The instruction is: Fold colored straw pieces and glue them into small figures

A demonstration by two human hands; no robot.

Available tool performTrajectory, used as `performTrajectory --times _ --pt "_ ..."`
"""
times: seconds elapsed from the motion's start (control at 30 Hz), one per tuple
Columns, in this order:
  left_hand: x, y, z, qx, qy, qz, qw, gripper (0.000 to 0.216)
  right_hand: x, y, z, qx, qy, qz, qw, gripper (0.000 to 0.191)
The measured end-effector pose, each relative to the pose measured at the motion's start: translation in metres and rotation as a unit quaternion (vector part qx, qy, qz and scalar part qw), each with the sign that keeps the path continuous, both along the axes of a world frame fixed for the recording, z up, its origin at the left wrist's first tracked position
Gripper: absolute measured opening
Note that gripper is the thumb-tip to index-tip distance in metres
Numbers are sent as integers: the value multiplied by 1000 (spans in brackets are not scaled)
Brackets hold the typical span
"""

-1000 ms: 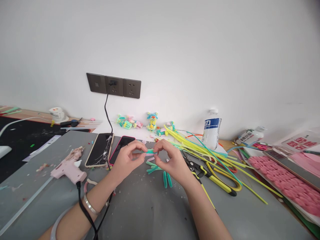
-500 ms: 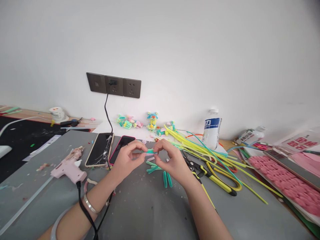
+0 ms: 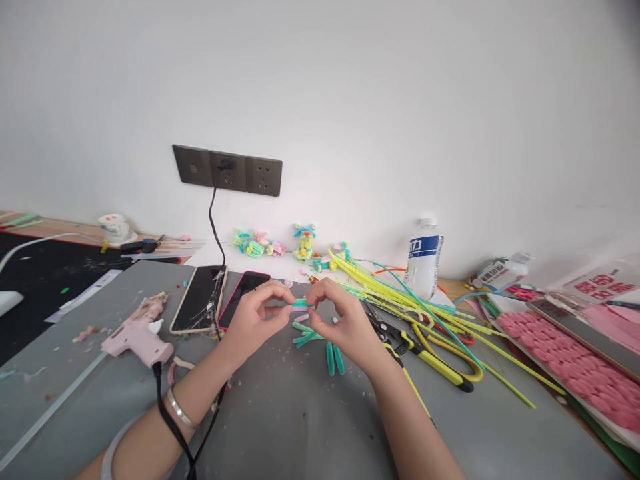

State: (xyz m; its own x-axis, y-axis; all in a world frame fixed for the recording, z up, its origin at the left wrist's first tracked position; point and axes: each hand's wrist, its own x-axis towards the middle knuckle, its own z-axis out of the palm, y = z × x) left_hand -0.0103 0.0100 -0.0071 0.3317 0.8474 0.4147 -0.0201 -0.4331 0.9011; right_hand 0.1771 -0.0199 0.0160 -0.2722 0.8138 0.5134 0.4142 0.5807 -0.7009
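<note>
A short teal and lilac pipe cleaner piece (image 3: 301, 304) is stretched between my two hands above the grey mat. My left hand (image 3: 264, 310) pinches its left end between thumb and fingertips. The other end sits in the pinch of my right hand (image 3: 334, 310). Just below lie folded teal pipe cleaners (image 3: 331, 359), partly covered by my right hand. Several yellow pipe cleaners (image 3: 390, 283) spread out past that hand to the right, beside yellow-and-black pliers (image 3: 430, 363).
A pink glue gun (image 3: 137, 337) with a black cord lies at left. Two phones (image 3: 197, 300) rest behind my left hand. Small fuzzy figures (image 3: 304, 243) stand along the wall near a white bottle (image 3: 423, 260). Pink braided material (image 3: 565, 363) is at far right.
</note>
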Motion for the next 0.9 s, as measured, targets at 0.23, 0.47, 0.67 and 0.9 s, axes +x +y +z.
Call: performTrajectory --times 0.23,0.47,0.67,0.9 --pt "1 0 1 1 -2 5 1000 6 0 0 1 -4 0 -1 1000 17" --pt "0 0 3 -3 0 -2 1000 7 0 0 0 -6 2 1 1000 18" --pt "-1 0 1 -1 3 -3 1000 6 0 1 -1 1 2 2 1000 18" --pt "-1 0 1 13 9 0 1000 7 0 0 -4 -12 12 -19 1000 17"
